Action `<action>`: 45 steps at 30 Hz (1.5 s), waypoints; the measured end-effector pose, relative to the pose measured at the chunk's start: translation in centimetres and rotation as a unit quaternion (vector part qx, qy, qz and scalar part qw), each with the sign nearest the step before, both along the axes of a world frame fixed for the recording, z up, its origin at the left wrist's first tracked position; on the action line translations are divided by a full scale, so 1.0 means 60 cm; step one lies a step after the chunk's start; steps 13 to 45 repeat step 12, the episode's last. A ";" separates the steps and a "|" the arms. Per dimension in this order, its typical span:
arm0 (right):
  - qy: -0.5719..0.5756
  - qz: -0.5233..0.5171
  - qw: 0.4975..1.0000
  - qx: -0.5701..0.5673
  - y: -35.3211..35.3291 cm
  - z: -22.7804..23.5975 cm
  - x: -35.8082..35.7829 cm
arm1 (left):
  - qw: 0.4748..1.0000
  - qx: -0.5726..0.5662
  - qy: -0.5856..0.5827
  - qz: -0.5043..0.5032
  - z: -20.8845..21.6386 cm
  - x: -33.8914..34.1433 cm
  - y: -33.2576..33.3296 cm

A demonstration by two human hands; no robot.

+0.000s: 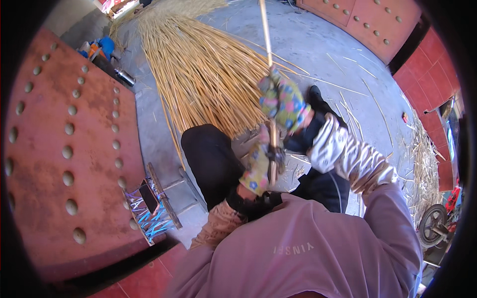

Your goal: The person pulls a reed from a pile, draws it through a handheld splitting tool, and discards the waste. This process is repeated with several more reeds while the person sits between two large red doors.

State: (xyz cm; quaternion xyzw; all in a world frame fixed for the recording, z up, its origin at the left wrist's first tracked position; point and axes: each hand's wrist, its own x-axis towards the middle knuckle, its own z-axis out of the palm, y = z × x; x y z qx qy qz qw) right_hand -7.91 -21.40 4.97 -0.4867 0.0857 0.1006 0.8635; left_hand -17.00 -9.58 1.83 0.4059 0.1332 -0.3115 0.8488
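One long pale stalk (266,37) runs upward from between my knees. My right hand (285,102), in a floral glove, is closed around it above the knees. Lower down, my left hand (257,161), in a similar glove, is closed near the stalk's lower end. A small dark object (276,153) sits against the stalk beside the left fingers, too blurred to name. In front of my knees, a large fanned pile of yellow-brown stalks (198,69) lies on the floor.
Red studded door panels (74,149) stand at the left and far right (370,22). A small stool (166,196) bears a phone (149,197). A metal flask (125,77) lies far left. Loose stalks, straw (425,164) and a small wheel (433,226) are at the right.
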 end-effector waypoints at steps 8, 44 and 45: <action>-0.033 0.058 0.957 0.283 -0.019 0.056 0.094 | 0.998 0.031 -0.024 0.045 0.016 0.006 0.008; -0.121 0.109 0.970 0.183 -0.024 0.043 0.102 | 0.994 0.073 -0.050 0.069 -0.033 0.024 -0.001; -0.121 0.109 0.970 0.183 -0.024 0.043 0.102 | 0.994 0.073 -0.050 0.069 -0.033 0.024 -0.001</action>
